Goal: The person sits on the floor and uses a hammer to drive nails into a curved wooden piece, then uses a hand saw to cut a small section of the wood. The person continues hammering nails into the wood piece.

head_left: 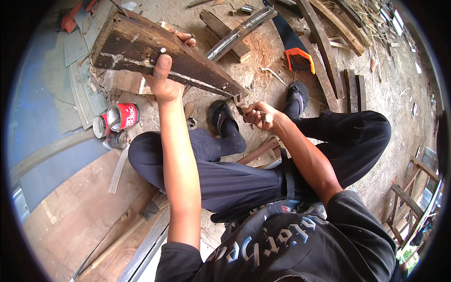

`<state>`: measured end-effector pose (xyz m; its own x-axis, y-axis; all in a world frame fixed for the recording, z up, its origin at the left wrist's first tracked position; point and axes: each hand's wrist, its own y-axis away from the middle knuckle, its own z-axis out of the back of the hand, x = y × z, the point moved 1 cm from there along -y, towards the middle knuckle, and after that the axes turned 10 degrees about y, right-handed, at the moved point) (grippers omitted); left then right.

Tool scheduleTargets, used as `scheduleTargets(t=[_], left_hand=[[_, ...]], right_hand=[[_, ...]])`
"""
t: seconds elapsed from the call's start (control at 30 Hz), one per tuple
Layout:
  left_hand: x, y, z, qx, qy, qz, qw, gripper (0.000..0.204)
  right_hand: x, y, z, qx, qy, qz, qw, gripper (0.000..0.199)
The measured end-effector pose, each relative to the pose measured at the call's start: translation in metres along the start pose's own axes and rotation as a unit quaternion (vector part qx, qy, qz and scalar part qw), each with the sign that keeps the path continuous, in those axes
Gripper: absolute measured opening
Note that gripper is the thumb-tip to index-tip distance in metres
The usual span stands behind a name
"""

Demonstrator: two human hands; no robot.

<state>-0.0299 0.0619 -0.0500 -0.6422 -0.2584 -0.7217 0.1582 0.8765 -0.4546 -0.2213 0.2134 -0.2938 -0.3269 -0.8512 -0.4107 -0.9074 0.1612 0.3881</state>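
My left hand [164, 82] grips a dark, weathered wooden board [127, 44], its thumb on the near face and fingers over the far edge. The board is held up at a slant, its wide end at the upper left, with a pale streak along its face. My right hand [258, 116] is closed round the pale handle of what looks like a claw hammer [239, 100]. The forked metal head meets the board's narrow lower right end. Whether a nail sits in the fork is too small to tell.
A handsaw [299, 61] with an orange handle lies ahead on the right, among wooden beams [324, 47]. Red paint cans [127, 115] stand at the left near glass sheets [77, 89]. A metal-faced bar [242, 33] rests on wood blocks. My feet flank the work.
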Motion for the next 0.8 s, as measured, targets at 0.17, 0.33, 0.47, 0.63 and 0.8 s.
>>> scheduleTargets(t=[0.17,0.33,0.47,0.63,0.8], left_hand=[[-0.004,0.004,0.002,-0.038,0.021,0.003,0.999,0.061],[-0.008,0.012,-0.004,-0.056,-0.046,-0.017,0.997,0.066],[-0.010,0.021,-0.020,-0.033,-0.081,-0.015,0.996,0.068],[-0.011,0.030,-0.030,-0.015,-0.084,-0.022,0.996,0.065],[-0.013,0.033,-0.029,-0.036,-0.057,-0.020,0.998,0.064]], right_hand=[[-0.001,-0.007,0.014,-0.151,0.171,0.039,0.973,0.016],[-0.002,-0.023,0.013,-0.244,0.270,0.067,0.929,0.018],[0.001,-0.016,0.009,-0.242,0.245,0.082,0.935,0.021],[-0.003,-0.006,0.007,-0.204,0.295,0.093,0.929,0.010],[-0.010,-0.004,0.008,-0.276,0.331,0.150,0.890,0.007]])
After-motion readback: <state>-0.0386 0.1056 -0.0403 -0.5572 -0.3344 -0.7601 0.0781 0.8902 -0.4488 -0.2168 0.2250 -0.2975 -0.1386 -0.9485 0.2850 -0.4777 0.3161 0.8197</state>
